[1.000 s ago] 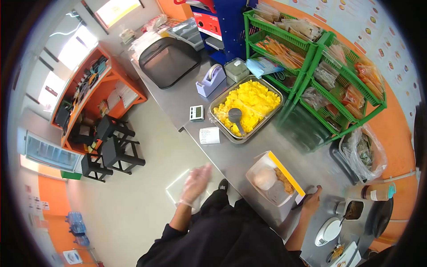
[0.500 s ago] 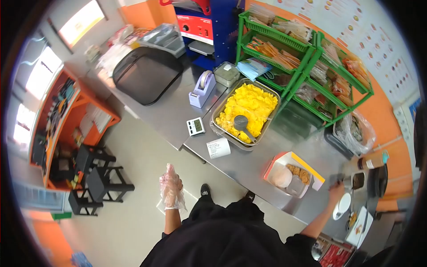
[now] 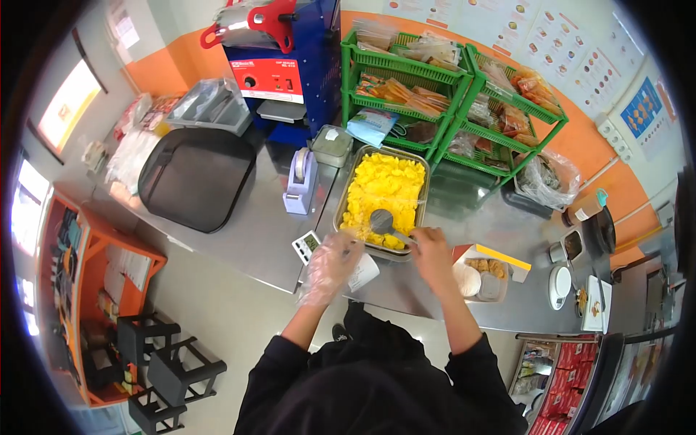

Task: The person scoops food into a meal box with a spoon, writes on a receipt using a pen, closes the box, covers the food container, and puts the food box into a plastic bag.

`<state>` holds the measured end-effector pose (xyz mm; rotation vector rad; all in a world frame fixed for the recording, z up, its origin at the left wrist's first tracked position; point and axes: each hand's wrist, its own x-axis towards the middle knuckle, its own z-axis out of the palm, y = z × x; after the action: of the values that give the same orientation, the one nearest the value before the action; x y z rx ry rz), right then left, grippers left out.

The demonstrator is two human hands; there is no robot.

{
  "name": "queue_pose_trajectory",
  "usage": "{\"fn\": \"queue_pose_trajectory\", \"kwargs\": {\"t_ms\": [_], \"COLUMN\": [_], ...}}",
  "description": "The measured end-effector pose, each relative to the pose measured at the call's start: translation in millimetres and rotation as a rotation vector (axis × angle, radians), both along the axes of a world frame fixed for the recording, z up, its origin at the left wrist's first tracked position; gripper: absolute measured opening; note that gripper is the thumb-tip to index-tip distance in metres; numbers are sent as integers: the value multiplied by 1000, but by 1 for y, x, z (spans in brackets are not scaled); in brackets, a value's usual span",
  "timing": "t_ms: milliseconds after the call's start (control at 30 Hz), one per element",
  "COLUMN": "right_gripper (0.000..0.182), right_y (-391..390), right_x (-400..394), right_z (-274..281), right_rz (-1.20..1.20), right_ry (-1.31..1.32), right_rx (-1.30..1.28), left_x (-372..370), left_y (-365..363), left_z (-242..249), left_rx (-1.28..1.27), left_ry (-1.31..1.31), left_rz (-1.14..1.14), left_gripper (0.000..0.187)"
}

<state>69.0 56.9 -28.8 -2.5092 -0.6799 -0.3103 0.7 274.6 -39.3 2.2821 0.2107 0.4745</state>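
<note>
A metal tray [image 3: 339, 210] of yellow scrambled egg [image 3: 384, 190] stands on the steel counter, a grey scoop [image 3: 382, 222] lying in the egg. My left hand [image 3: 331, 267], in a clear plastic glove, is at the tray's near left corner, over a paper receipt [image 3: 364, 272] and beside a white timer [image 3: 307, 247]. Its fingers are bent; what they hold, if anything, is hidden. My bare right hand [image 3: 433, 255] has its fingers closed round the end of the scoop's handle at the near right corner. Right of it sits an open box [image 3: 478, 254] with rice and fried pieces.
Green racks [image 3: 406, 65] of packets stand behind the tray. A tape dispenser [image 3: 300, 185], a lidded container [image 3: 333, 145] and a black tray [image 3: 197, 177] are to the left. A white scale [image 3: 560, 284] and a sauce bottle [image 3: 586, 208] stand at the right.
Both hands have come to the egg tray, my left from over the floor and my right from the counter's right end. My right hand has taken the scoop's handle. The view has shifted.
</note>
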Motion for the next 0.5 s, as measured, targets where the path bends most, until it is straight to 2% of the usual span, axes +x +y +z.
{"fn": "queue_pose_trajectory", "kwargs": {"t_ms": [67, 133, 167, 200, 233, 300, 367, 400, 467, 500], "right_gripper": [18, 24, 24, 19, 15, 15, 16, 16, 17, 20], "right_y": [9, 18, 19, 20, 20, 18, 12, 6, -3, -7], "right_x": [18, 26, 30, 31, 31, 34, 36, 33, 26, 20], "right_z": [-21, -29, -33, -30, -27, -24, -14, -4, 15, 23], "right_rz": [36, 58, 56, 78, 98, 99, 106, 113, 121, 124], "right_ry": [-9, -55, -55, -123, -185, -244, -304, -206, -99, -45], "right_rx": [-116, -288, -288, -395, -501, -541, -584, -565, -552, -542], "left_x": [24, 42, 48, 54, 59, 65, 72, 73, 71, 70], "left_y": [-9, -10, -6, -3, -1, 3, 13, 17, 24, 27], "left_z": [-8, -10, -17, -25, -33, -46, -52, -51, -42, -44], "left_rx": [51, 154, 111, 108, 183, 248, 76, 66, -204, -197], "left_ry": [-65, 203, 211, 213, 227, 245, 157, 161, 121, 154], "left_rz": [-52, -52, -95, -101, -135, -185, -155, -162, -180, -195], "left_gripper": [29, 30, 29, 29, 27, 25, 20, 20, 17, 20]}}
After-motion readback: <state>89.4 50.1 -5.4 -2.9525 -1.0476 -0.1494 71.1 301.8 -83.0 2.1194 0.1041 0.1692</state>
